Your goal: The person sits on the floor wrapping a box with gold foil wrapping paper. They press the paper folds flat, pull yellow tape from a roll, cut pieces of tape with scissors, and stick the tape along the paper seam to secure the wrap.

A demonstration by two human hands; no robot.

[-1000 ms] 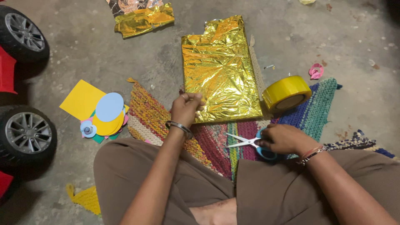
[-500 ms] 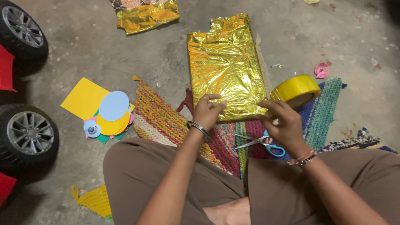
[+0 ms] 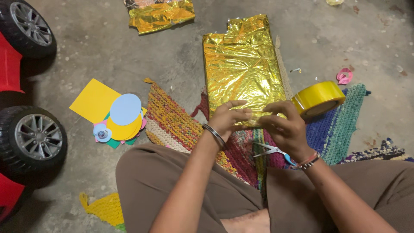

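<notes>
Both hands pinching the near edge of the gold parcel, flat on the rug: left hand and right hand, grip narrow on foil, apparently pressing the fold flat. Scissors and tape just beside.

grey concrete floor bears a woven rug, coloured paper shapes, crumpled gold foil.

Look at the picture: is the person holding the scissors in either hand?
No: the scissors lie on the mat beneath the right hand, while both hands grip the gold foil packet.
</notes>
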